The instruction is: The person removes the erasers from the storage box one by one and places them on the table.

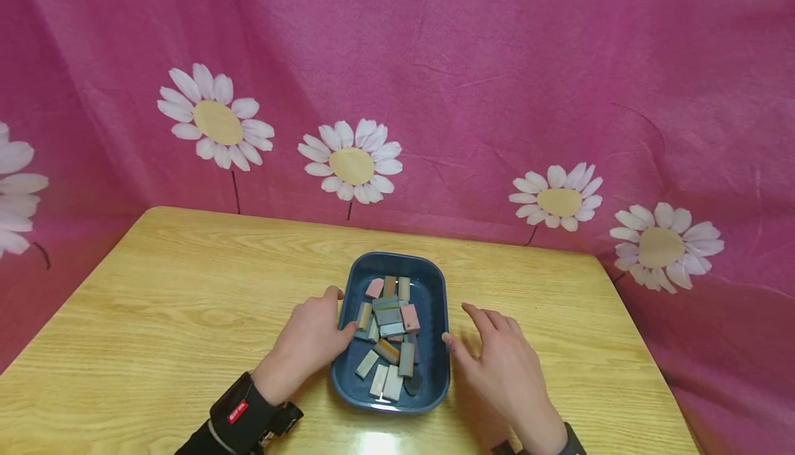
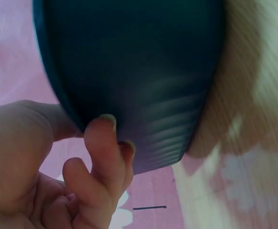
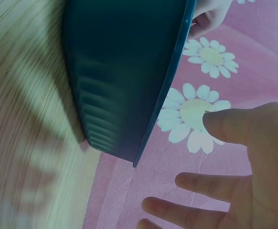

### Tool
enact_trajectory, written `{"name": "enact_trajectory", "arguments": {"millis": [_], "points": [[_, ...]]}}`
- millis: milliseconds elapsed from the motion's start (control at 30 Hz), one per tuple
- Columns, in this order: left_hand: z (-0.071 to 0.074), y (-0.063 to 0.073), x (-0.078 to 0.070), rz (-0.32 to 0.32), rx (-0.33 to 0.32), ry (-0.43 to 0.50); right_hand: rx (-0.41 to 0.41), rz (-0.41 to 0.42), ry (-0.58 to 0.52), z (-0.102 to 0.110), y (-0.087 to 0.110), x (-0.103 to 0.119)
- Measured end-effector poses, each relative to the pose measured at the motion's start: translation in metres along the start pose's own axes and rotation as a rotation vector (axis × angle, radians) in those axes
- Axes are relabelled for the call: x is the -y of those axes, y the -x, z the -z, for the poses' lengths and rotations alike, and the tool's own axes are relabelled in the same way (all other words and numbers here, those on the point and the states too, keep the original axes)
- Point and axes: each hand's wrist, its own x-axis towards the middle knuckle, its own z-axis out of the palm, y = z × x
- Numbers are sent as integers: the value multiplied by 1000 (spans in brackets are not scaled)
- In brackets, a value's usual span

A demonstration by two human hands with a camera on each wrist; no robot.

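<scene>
A dark blue plastic tub (image 1: 430, 303) stands on the table, holding a loose pile of small blocks (image 1: 388, 317). Some blocks are grey or striped, others white (image 1: 393, 383) or pink (image 1: 410, 318), and a dark rounded piece (image 1: 413, 382) lies near the front. My left hand (image 1: 307, 341) pinches the tub's left rim, thumb over the edge. In the left wrist view its curled fingers (image 2: 100, 148) press the outer wall. Just off the tub's right side is my right hand (image 1: 506, 365), its fingers (image 3: 205, 186) spread and apart from the wall.
The wooden table (image 1: 205, 289) extends to both sides of the tub. Behind it hangs a pink cloth (image 1: 447, 96) printed with white daisies (image 1: 351, 165). A black band (image 1: 242, 410) with a small camera is on the left wrist.
</scene>
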Motion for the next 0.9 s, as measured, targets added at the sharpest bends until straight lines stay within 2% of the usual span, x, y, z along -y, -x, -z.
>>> {"name": "enact_trajectory", "arguments": {"millis": [233, 333, 433, 667, 900], "points": [[-9, 0, 0, -64, -50, -31, 26, 2, -12, -3, -1, 9], [-12, 0, 0, -85, -55, -51, 45, 33, -12, -4, -3, 16], [-14, 0, 0, -97, -69, -78, 68, 105, -21, -6, -4, 24], [-16, 2, 0, -86, -95, -137, 157, 333, -40, -16, -10, 33], [-16, 2, -2, -96, -113, -201, 300, 453, -17, -20, -17, 40]]}}
